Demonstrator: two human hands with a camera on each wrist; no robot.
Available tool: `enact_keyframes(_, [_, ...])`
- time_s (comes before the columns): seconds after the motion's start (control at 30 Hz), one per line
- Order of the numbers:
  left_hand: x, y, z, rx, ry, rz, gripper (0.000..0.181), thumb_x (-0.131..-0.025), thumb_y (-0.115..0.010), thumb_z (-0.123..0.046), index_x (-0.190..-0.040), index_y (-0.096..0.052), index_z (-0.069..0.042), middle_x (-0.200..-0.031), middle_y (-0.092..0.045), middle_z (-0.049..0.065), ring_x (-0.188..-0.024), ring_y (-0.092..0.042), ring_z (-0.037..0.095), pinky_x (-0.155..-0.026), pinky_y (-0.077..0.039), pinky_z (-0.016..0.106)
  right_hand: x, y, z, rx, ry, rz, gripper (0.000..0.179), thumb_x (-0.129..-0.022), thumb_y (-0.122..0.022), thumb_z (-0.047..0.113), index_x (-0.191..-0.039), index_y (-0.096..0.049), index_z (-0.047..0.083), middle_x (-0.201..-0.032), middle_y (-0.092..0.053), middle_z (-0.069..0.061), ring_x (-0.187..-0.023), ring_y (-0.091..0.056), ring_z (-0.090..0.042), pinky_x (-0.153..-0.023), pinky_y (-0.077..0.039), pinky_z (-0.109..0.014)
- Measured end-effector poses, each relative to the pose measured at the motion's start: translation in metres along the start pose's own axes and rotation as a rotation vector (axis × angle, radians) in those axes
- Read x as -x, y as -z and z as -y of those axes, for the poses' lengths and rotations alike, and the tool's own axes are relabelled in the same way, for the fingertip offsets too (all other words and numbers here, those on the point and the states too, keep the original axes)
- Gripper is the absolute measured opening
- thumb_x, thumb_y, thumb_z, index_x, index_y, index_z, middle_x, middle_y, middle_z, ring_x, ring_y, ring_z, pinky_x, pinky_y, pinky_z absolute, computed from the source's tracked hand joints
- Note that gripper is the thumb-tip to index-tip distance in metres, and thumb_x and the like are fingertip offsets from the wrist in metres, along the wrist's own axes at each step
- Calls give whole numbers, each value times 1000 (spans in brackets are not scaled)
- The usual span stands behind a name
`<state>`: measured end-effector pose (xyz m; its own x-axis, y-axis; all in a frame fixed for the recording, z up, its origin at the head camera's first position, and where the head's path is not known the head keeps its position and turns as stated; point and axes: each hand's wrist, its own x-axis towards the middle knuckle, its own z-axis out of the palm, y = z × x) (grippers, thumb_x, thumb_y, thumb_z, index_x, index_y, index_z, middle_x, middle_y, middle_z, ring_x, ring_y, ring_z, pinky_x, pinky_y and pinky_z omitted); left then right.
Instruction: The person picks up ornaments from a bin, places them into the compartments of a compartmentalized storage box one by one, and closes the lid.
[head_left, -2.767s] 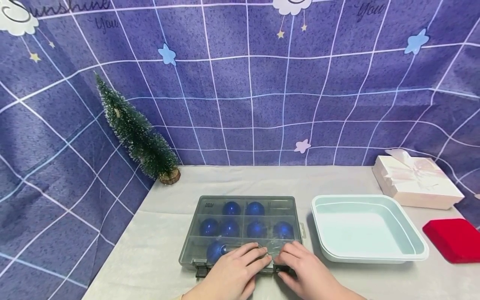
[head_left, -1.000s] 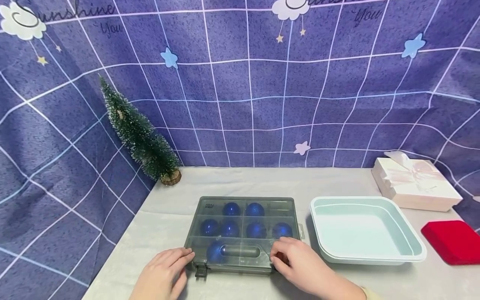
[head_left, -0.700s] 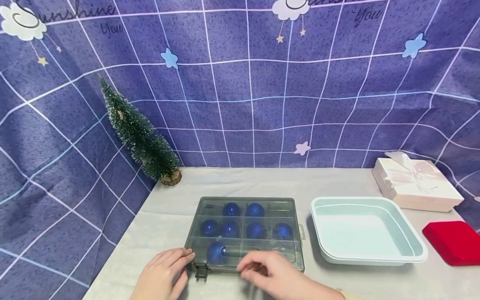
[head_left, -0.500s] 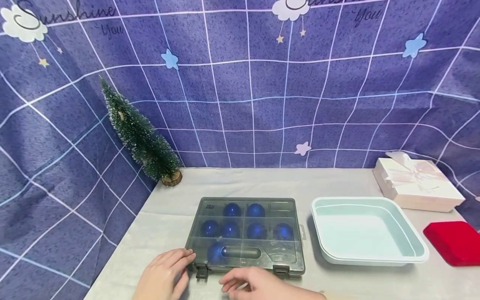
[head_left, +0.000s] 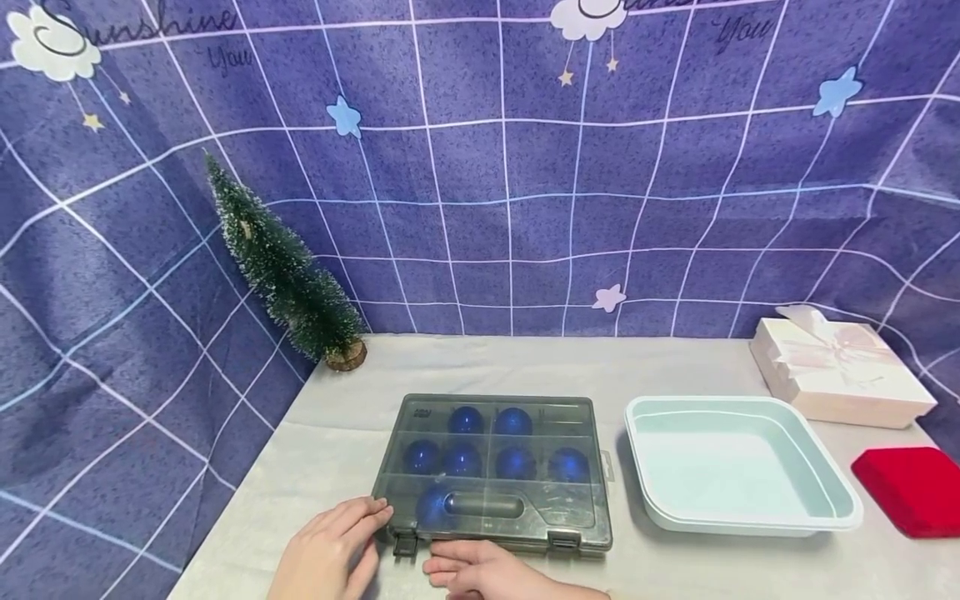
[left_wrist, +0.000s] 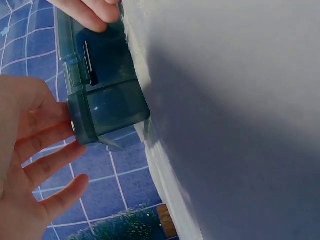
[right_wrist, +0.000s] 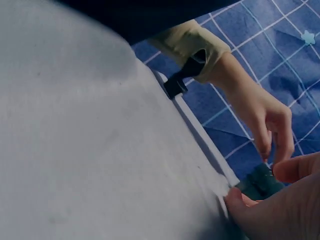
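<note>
A flat, smoky see-through compartment case (head_left: 558, 504) lies on the table with its lid down. Several blue balls (head_left: 514, 463) show through the lid. Its left latch (head_left: 405, 546) sticks out at the front, while the right latch (head_left: 564, 540) sits up against the front wall. My left hand (head_left: 326, 546) touches the front left corner with its fingertips, the fingers spread in the left wrist view. Just before the front edge, beside the left latch, is my right hand (head_left: 491, 573), fingers loosely extended towards the left. In the right wrist view, its thumb and fingers are apart near the case.
A pale blue plastic tray (head_left: 757, 527) stands right of the case. Behind it is a white gift box (head_left: 862, 400) with a ribbon, and a red box (head_left: 911, 492) lies at far right. A small frosted tree (head_left: 288, 283) stands back left against the patterned cloth (head_left: 540, 217).
Both hands were together at the case's front right part; the left hand went to the front left corner and stays there. The right hand left the right latch and moved left along the front edge.
</note>
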<state>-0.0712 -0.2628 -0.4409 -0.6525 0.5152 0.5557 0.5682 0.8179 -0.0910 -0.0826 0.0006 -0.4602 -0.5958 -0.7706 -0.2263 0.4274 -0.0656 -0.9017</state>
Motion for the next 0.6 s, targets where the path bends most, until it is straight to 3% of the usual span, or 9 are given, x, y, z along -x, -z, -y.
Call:
enact_keyframes(0.17, [-1,-1,1,19,-13,-27,38,-68,-72,-15,-106,-79,-14,-110,-70,-6,-100,-66,13,-81,-51,31,-9,-2,-8,-16,38,8,67,-84,-46,-5,-147,-31,-21,-149,-43,-34,-140,-40,-44,-107,-43,-39])
enact_keyframes(0.37, [-1,-1,0,27,2,-26,36,-69,-74,-16,-105,-79,-15,-109,-70,-8,-99,-66,12,-80,-51,30,-14,-4,-9,12,79,53,65,-86,-44,-6,-147,-28,-22,-150,-40,-36,-140,-37,-48,-113,-35,-48])
enact_keyframes(0.6, [-2,-2,0,38,10,-38,34,-70,-72,-15,-103,-79,-15,-108,-70,-8,-98,-66,11,-79,-52,31,-16,-7,-8,8,117,66,62,-87,-43,-7,-144,-28,-26,-147,-42,-38,-139,-37,-50,-113,-34,-48])
